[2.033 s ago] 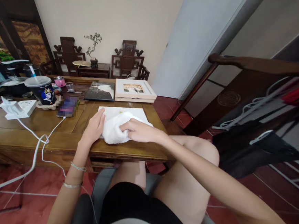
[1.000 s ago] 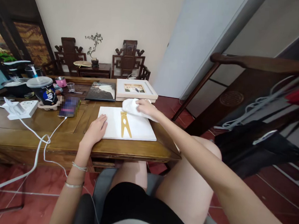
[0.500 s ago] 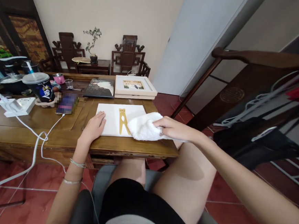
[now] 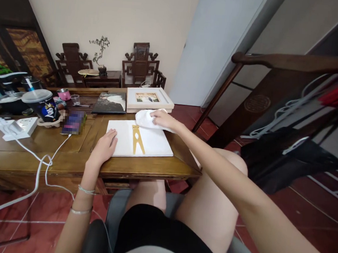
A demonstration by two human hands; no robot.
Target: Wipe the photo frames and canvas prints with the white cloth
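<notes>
Nearest to me, my left hand (image 4: 103, 147) lies flat, fingers spread loosely, palm down on the near left corner of the flat white rectangular board (image 4: 153, 142), holding nothing. The board rests on the brown wooden bench (image 4: 53, 148), close to its front edge, and a gold clothes-peg-shaped piece (image 4: 137, 139) shows on its face. Farther out, my right hand (image 4: 161, 119) is closed over a crumpled white fluffy cloth (image 4: 144, 119), pressing it onto the board's far edge, just in front of the white-framed picture (image 4: 148, 98). Beside that frame, to the left, lies a dark glossy photo print (image 4: 110, 102). Left of the board a phone with a blurred screen (image 4: 73, 122) sits on the bench with a white cable (image 4: 44, 163) trailing over the front edge. Beyond it stand a dark lidded paper cup with a straw (image 4: 41, 104) and a white power strip (image 4: 19, 127). At the back wall are two carved dark wooden chairs (image 4: 140, 67).
</notes>
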